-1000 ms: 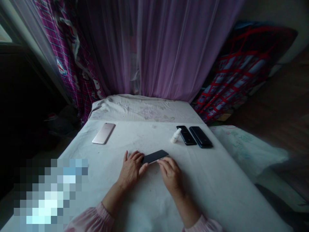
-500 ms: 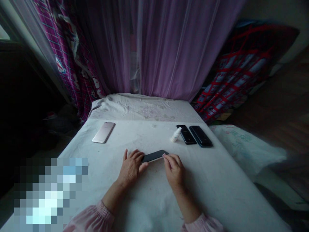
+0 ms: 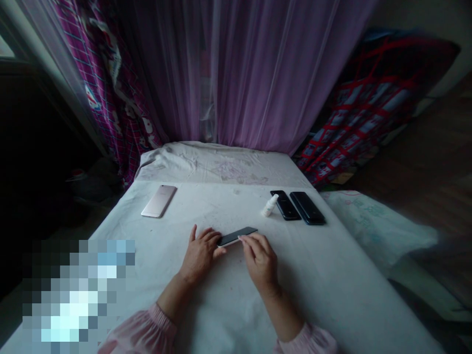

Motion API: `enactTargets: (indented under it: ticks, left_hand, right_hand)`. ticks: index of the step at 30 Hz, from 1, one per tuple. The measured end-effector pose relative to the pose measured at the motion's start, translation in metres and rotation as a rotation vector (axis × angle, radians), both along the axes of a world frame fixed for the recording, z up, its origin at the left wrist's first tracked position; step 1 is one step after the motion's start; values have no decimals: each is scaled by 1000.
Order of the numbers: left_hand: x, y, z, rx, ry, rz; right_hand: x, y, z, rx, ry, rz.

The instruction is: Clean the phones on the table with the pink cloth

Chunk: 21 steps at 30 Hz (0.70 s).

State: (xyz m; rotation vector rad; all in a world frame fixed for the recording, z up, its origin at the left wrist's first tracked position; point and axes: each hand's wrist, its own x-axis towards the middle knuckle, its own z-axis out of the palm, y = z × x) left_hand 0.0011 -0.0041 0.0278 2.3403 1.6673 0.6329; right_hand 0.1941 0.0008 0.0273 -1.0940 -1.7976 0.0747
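Observation:
A dark phone (image 3: pixel 236 235) is tilted up on its near long edge in the middle of the white-covered table (image 3: pixel 332 285). My left hand (image 3: pixel 201 253) lies beside its left end, fingers curled against that end and thumb under it. My right hand (image 3: pixel 260 260) pinches the near edge of the phone with its fingertips. Both wrists show pink sleeve cuffs.
A pink phone (image 3: pixel 159 200) lies face down at the far left. A small white spray bottle (image 3: pixel 270 205) lies beside two black phones (image 3: pixel 284 205) (image 3: pixel 307 208) at the far right. Purple curtains hang behind. A blurred patch covers the near left corner.
My right hand slid a little left along the phone's near edge. The phone's near edge has lifted slightly, so it looks thinner. The left hand stayed in place.

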Motion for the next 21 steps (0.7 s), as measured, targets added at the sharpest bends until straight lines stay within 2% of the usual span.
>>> enactTargets:
  ticks: [6,14,17,21]
  left_hand:
    - [0,1,-3,30,28,4]
    - [-1,0,-5,46,67,9]
    - [-1,0,-5,42,61,11]
    - [-1,1,-6,43,43,14]
  right_hand:
    - [-11,9,3,-4,-70,35]
    - [-41,0,18,5,-208,180]
    - [-36,4,16,-1,-204,160]
    - [-14,22,8,-9,-141,58]
